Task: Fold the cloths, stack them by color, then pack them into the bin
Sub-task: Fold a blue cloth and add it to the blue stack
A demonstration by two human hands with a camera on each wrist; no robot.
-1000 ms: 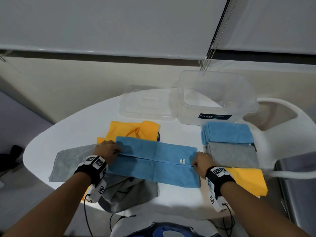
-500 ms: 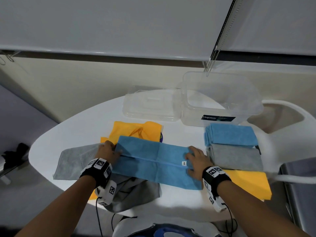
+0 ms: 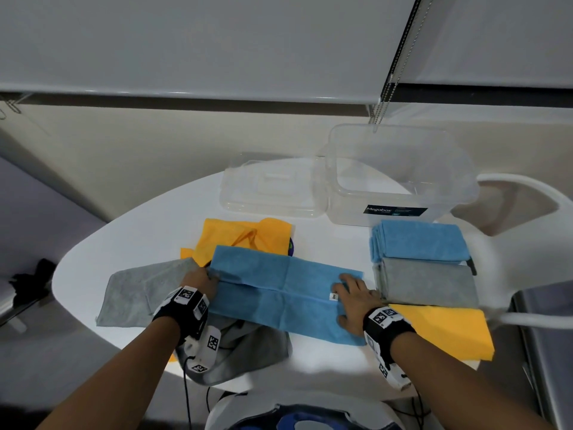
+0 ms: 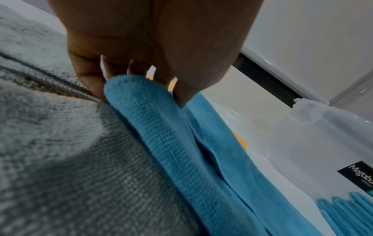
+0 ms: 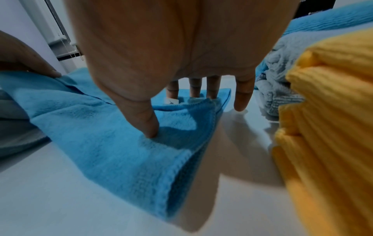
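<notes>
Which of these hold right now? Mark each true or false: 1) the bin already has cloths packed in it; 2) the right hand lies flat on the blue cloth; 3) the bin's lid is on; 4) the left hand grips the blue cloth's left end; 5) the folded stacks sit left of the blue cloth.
1) False. The clear bin shows no cloths inside.
2) True. The right hand presses with straight fingers on the blue cloth.
3) False. The lid lies on the table beside the bin.
4) True. The left hand pinches that end.
5) False. The folded blue stack, grey stack and yellow stack sit to its right.
</notes>
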